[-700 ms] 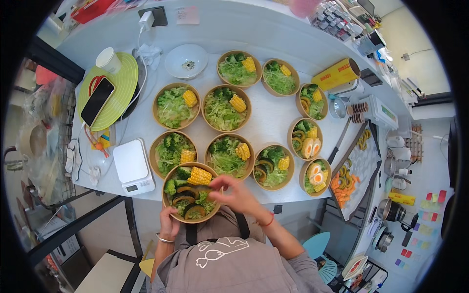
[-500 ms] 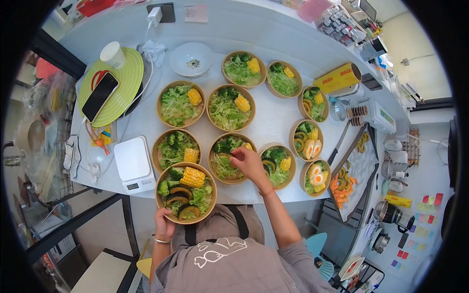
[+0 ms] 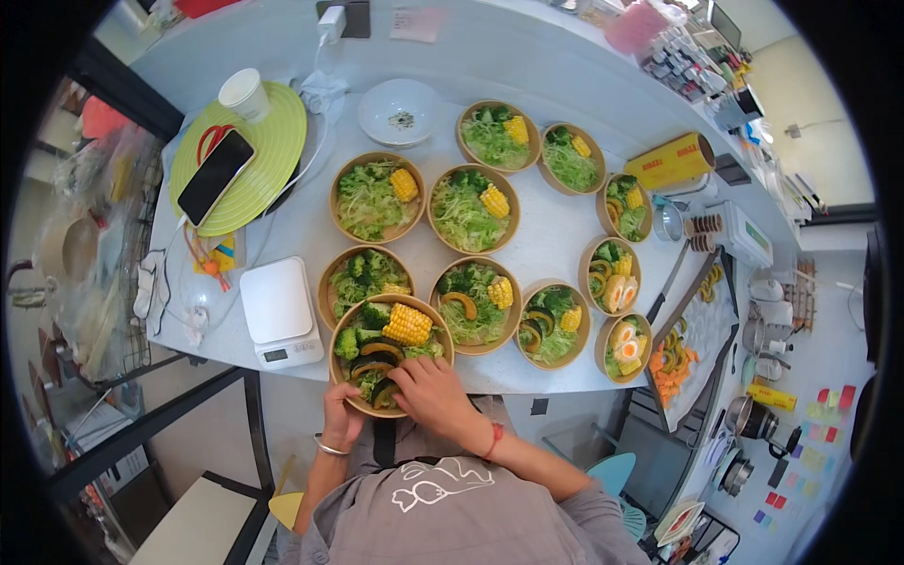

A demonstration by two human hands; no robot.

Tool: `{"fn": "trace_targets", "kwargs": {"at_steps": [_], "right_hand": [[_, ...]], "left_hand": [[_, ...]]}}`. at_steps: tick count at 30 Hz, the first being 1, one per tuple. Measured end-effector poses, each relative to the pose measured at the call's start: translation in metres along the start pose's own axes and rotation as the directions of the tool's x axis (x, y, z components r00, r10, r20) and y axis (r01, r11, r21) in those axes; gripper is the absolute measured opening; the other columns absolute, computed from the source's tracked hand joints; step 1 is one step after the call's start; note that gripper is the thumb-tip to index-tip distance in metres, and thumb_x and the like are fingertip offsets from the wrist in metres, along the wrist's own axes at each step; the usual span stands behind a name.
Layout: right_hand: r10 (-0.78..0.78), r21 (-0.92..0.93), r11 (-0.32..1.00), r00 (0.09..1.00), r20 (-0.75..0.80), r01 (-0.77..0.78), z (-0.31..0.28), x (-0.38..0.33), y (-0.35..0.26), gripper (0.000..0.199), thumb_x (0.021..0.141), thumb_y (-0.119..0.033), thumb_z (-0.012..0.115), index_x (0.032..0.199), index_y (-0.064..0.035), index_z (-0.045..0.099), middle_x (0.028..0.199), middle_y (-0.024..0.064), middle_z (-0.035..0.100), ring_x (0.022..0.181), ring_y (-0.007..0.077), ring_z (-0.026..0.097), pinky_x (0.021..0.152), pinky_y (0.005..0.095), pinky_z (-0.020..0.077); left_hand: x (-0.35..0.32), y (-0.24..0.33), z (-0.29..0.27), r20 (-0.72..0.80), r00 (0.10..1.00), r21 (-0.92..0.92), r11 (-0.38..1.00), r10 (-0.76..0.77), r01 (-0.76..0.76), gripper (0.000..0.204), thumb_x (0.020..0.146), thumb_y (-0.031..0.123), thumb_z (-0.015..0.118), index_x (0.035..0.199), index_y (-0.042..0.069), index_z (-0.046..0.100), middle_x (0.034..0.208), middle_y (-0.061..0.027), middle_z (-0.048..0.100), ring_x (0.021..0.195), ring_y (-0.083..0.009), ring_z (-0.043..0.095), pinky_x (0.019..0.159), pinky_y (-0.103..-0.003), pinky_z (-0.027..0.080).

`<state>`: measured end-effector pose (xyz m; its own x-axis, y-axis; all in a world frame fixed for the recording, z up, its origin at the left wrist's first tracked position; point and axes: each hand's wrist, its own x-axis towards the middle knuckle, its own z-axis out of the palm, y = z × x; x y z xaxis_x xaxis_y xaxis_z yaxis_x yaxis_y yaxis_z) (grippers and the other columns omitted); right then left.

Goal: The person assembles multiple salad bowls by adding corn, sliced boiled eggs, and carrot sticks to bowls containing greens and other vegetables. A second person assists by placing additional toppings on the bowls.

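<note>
White desk [image 3: 556, 222]: two round brown-paper bowls [image 3: 601, 359] contain halved eggs [image 3: 627, 352]. Left fingers [image 3: 341, 400] grip an eggless bowl [image 3: 377, 411]; right fingers [image 3: 407, 377], closure indiscernible.

Right grip [image 3: 435, 391]: fingertips are obscured within the held bowl [image 3: 332, 365]; whether anything is pinched cannot be told. Left grip [image 3: 341, 414]: fingers are partly hidden beneath it. Rear bowl [image 3: 323, 290]: partly covered. Specks [image 3: 402, 120] in the dish [image 3: 372, 105]: too small to identify. Red item [image 3: 200, 7]: cut off at top.
</note>
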<state>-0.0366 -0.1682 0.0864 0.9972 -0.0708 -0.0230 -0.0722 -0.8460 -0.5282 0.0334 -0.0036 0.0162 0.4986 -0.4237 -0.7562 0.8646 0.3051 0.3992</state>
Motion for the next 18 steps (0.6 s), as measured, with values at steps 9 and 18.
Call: {"fn": "trace_targets", "kwargs": {"at_steps": [9, 18], "right_hand": [[0.295, 0.570, 0.798, 0.952, -0.084, -0.197, -0.032, 0.001, 0.023, 0.020, 0.071, -0.013, 0.064, 0.088, -0.0053, 0.057, 0.079, 0.0065, 0.058, 0.075, 0.0191, 0.056, 0.068, 0.0307, 0.0412], [0.507, 0.089, 0.861, 0.857, -0.095, -0.500, 0.033, 0.001, 0.125, 0.027, 0.072, -0.015, 0.067, 0.095, -0.0048, 0.057, 0.083, 0.0128, 0.059, 0.075, 0.0317, 0.056, 0.067, 0.0404, 0.0424]], "left_hand": [[0.011, 0.000, -0.003, 0.004, 0.999, 0.033, 0.999, 0.032, -0.033, 0.039, 0.065, 0.004, 0.045, 0.103, -0.005, 0.049, 0.101, -0.0134, 0.056, 0.095, -0.0257, 0.055, 0.088, -0.037, 0.044], [0.013, 0.007, -0.019, -0.026, 0.999, -0.012, 1.000, -0.018, 0.018, 0.041, 0.065, 0.004, 0.045, 0.104, -0.006, 0.049, 0.102, -0.0141, 0.056, 0.097, -0.0276, 0.054, 0.090, -0.038, 0.043]]}}
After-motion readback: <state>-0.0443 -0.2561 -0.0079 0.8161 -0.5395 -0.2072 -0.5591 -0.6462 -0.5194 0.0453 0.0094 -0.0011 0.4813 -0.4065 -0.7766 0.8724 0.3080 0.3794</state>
